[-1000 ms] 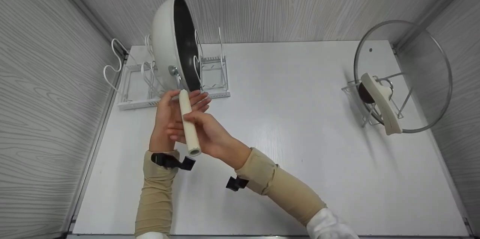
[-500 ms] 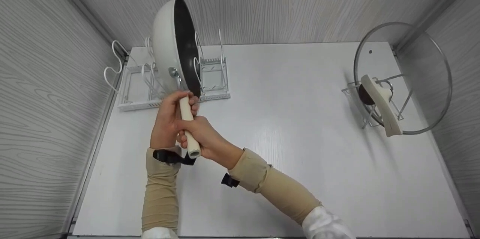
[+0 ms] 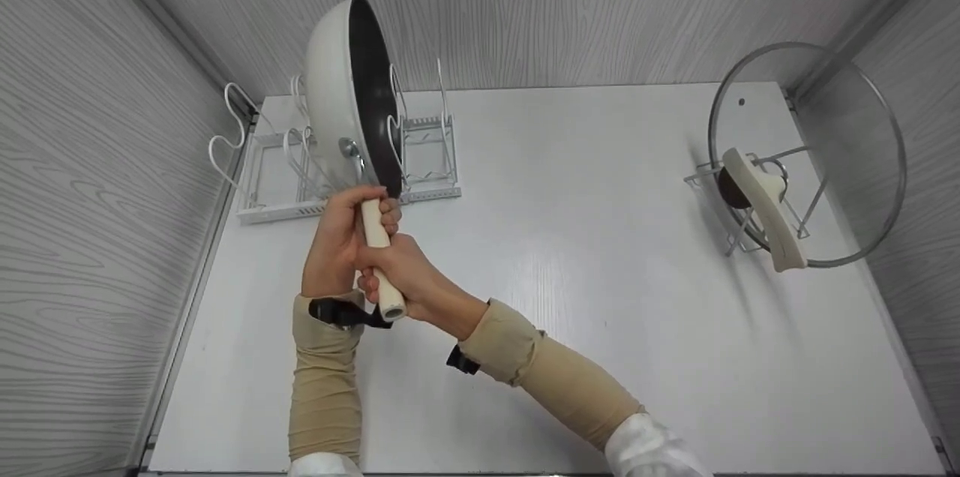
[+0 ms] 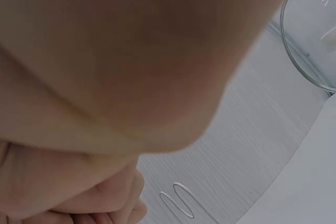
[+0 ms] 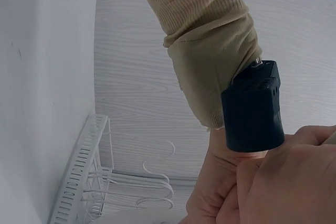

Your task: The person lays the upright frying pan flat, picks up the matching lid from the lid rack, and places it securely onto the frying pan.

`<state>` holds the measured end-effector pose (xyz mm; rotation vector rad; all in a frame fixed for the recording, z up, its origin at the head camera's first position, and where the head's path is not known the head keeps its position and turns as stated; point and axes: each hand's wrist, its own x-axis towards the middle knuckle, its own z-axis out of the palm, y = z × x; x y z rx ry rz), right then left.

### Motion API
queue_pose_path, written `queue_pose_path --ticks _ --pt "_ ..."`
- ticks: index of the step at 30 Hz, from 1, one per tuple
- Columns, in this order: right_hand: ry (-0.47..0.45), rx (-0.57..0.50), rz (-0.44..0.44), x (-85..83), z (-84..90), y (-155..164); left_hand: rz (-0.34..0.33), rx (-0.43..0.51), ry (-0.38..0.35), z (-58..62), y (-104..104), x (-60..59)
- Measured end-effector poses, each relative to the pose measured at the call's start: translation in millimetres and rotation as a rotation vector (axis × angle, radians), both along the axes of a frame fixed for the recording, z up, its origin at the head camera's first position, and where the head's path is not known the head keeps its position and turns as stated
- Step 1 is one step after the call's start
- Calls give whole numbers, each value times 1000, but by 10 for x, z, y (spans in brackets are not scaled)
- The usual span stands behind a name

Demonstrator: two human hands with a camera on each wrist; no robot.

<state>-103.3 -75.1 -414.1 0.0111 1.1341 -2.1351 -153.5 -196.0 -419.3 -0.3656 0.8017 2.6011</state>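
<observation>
A frying pan [image 3: 330,79], white outside and dark inside, stands on its edge between the wire dividers of a white rack [image 3: 281,213]. Its cream handle [image 3: 376,223] points toward the front of the table. My left hand [image 3: 334,248] grips the handle near the pan, thumb along the top and fingers curled beneath. Closer to the handle's free end, my right hand [image 3: 409,271] wraps round it, touching the left hand. In the right wrist view the left hand [image 5: 210,187] shows past a black wrist camera [image 5: 252,108]; the handle is hidden there.
On the right, a glass lid [image 3: 840,184] with a cream knob handle [image 3: 765,211] leans upright in a small wire stand [image 3: 739,233]. Grey wood-grain panels [image 3: 562,12] close in the white table [image 3: 555,297] at the back and both sides.
My left hand's fingers have gone from spread under the handle to curled round it. The right hand has tightened too. The pan and handle have shifted very slightly toward the front.
</observation>
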Motion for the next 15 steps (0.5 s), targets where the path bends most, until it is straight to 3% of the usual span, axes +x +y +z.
queue_pose_path --ticks 15 --pt "-2 -46 19 42 58 69 27 -24 -14 91 87 55"
